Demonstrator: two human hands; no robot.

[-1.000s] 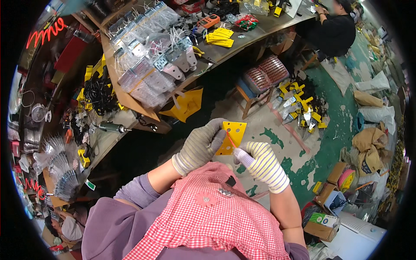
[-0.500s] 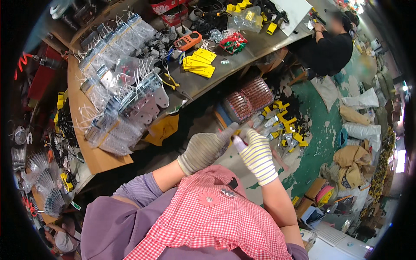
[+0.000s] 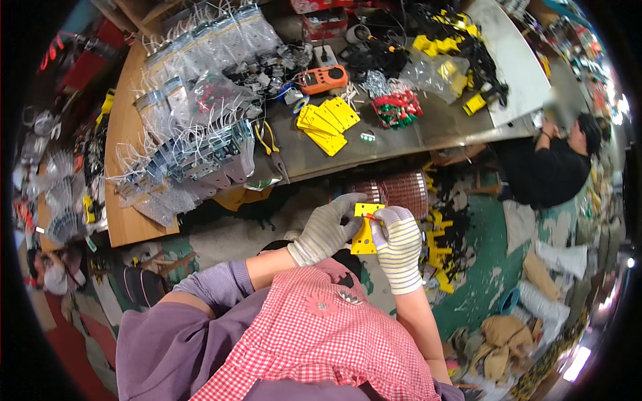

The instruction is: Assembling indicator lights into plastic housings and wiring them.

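Observation:
My left hand [image 3: 326, 232], in a grey striped glove, grips the left edge of a yellow plate [image 3: 364, 244] with holes, held up in front of my apron. My right hand [image 3: 402, 248], in a white and purple striped glove, is closed at the plate's right side. Its thumb and fingertips pinch a small red part [image 3: 370, 216] against the plate's face. What kind of part it is I cannot make out. More yellow plates [image 3: 328, 127] lie fanned in a pile on the bench, near a bag of red and green small parts [image 3: 397, 109].
The bench [image 3: 428, 137] carries yellow-handled pliers [image 3: 270, 139], an orange meter [image 3: 322, 79] and wrapped metal parts with white wires [image 3: 200, 150]. Beneath it, a stack of copper-coloured pieces [image 3: 404, 192] stands beside yellow parts [image 3: 438, 257] on the floor. A co-worker in black [image 3: 545, 167] sits at the right.
The view has swung, so the bench sits more squarely ahead. The yellow plate, mostly hidden by my hands before, now faces up between them. The red part now shows at my right fingertips.

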